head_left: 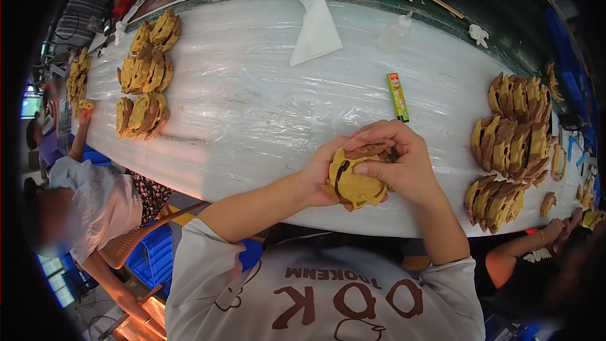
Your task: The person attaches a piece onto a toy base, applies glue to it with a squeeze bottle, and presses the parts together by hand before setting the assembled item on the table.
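Between my two hands is a round yellow-and-brown piece (360, 186) with a wavy edge and a dark gap along its left side; what it is exactly, I cannot tell. My left hand (320, 173) cups it from the left and below. My right hand (404, 161) wraps over its top and right side, with the thumb pressed on the yellow face. Parts of the fingers are hidden by the piece. Just beyond my right hand, a green and yellow narrow packet (398, 96) lies on the plastic-covered table (246, 107).
Similar pieces stand in stacked rows at the left (145, 76) and right (511, 132). Farther back are a white paper sheet (315, 28), a clear bottle (396, 31) and a stick (443, 6). One person (101, 202) sits at left; another person's arm (521, 256) shows at right.
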Tool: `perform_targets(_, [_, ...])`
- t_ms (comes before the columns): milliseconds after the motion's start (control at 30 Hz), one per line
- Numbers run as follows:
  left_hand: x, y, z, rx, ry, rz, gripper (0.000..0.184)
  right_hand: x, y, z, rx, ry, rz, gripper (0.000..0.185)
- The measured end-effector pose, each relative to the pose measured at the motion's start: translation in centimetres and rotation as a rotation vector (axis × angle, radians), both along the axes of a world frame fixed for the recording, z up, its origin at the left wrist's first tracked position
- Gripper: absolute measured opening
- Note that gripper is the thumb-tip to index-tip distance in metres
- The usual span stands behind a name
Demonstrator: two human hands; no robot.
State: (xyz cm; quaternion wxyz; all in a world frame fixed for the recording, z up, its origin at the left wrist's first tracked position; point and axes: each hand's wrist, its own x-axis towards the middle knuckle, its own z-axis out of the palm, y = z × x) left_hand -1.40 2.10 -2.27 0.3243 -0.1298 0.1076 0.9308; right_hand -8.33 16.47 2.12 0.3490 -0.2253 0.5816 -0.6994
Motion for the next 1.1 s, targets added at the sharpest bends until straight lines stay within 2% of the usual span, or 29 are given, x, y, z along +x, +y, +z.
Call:
perform_targets(67, [0.0,0.0,0.0,0.001,-0.016,0.021,0.056,0.1,0.1,-0.1,-0.033,0.037,0.006,0.040])
perform_targets(167, [-0.3,-0.1,-0.1,0.004,0.021,0.045,0.054,0.1,0.1,1.1,0.094,0.032,-0.012,0.045])
perform_targets(233, [-0.4,-0.2,-0.2,-0.031,0.123,0.049,0.053,-0.2,0.1,0.1,-0.010,0.173,-0.029,0.048])
perform_targets(367, [-0.1,-0.1,0.4,0.084,-0.004,0.182,0.052,0.3,-0.1,-1.3,-0.079,0.305,-0.040,0.054])
perform_targets(433, [0.0,0.0,1.0,0.163,-0.033,0.224,0.052,0.9,-0.2,-1.0,-0.012,0.257,-0.078,0.056])
perform_targets(533, [0.2,0.0,0.0,0.150,0.125,0.289,0.052,1.2,-0.4,-0.4,0.041,0.139,-0.081,0.058])
perform_targets(567, [0.2,0.0,0.4,0.117,0.046,0.347,0.050,1.1,-0.4,-0.3,0.052,0.096,-0.074,0.060])
perform_targets(667, [0.0,-0.1,0.4,0.105,0.076,0.365,0.049,0.9,-0.8,-1.2,0.028,0.231,-0.125,0.059])
perform_targets(1100, [0.7,-0.6,-0.4,0.138,-0.040,0.383,0.050,1.3,-1.5,-1.4,0.072,0.241,-0.157,0.061])
